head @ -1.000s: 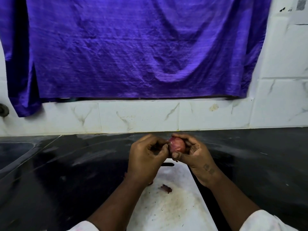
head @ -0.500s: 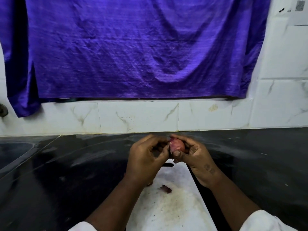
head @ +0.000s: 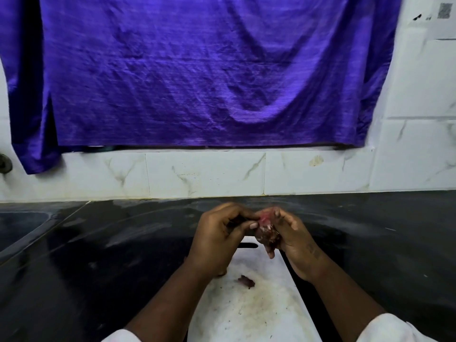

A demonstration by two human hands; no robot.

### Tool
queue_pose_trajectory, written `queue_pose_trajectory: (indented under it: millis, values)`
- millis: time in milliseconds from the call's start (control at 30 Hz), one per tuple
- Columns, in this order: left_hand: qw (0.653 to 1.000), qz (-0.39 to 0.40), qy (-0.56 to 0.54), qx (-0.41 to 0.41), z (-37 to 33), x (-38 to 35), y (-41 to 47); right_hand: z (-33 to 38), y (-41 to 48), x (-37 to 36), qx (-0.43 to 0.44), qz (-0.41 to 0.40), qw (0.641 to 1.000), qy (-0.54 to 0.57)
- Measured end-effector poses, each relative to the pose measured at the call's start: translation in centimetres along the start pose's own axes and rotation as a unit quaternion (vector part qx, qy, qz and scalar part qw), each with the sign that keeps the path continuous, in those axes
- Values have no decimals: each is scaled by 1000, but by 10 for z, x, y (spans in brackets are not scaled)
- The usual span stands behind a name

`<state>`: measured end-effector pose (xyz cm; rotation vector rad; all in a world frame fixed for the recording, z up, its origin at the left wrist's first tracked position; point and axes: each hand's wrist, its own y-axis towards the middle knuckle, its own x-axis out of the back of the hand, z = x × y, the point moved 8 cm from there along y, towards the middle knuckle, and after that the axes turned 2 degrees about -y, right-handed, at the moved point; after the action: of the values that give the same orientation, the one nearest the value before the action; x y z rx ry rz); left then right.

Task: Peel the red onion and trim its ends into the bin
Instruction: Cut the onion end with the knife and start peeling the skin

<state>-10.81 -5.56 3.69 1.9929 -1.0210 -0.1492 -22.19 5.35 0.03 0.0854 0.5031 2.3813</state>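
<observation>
Purple cloth [head: 197,75] hangs over white tiled wall; black desk [head: 111,255] carries white board [head: 246,312] w/ one peel scrap [head: 246,281]. Both hands, left [head: 217,239] & right [head: 293,239], pinch red onion [head: 267,230] above board's far end. Onion partly hidden; long axis approx. upright, dark loose skin hanging at lower end.

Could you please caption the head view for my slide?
Both hands, left and right, peel a red onion above a white board.

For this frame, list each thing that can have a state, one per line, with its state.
Red onion: held above the board, partly peeled, dark skin hanging loose.
Left hand: closed on the onion's left side.
Right hand: closed around the onion.
Skin scrap: lying loose on the board.
Cutting board: flat on the counter, stained.
Purple cloth: hanging, wrinkled.
</observation>
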Motion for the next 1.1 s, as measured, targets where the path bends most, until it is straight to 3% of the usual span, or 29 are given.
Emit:
queue_pose_trajectory:
  millis: [200, 467, 633, 700, 767, 833, 1000, 1100]
  values:
    - [1000, 18, -1, -7, -2, -4, -2, 2, 2, 2, 17, -16, 999, -33]
    - [999, -4, 51, 10, 2, -4, -3, 10, 2, -3, 66, 26, 997, -39]
    - [990, -28, -102, 95, 2, -3, -4, 1, 4, 2, 33, 13, 999, 1]
    - [980, 9, -135, 145, 7, -9, -8, -2, 5, 4, 18, -4, 1000, 13]
    - [985, 66, -40, 157, 13, -17, -12, -5, 7, 7, 8, -16, 999, 27]
    - [990, 77, 51, 106, 12, -21, -14, -6, 6, 6, -1, -5, 999, 38]
    - [995, 27, 6, 94, 20, -14, -10, 1, 5, 5, 25, -9, 1000, 14]
    - [994, 17, 71, 83, 18, -9, -9, 1, 7, 14, 47, -50, 998, -12]
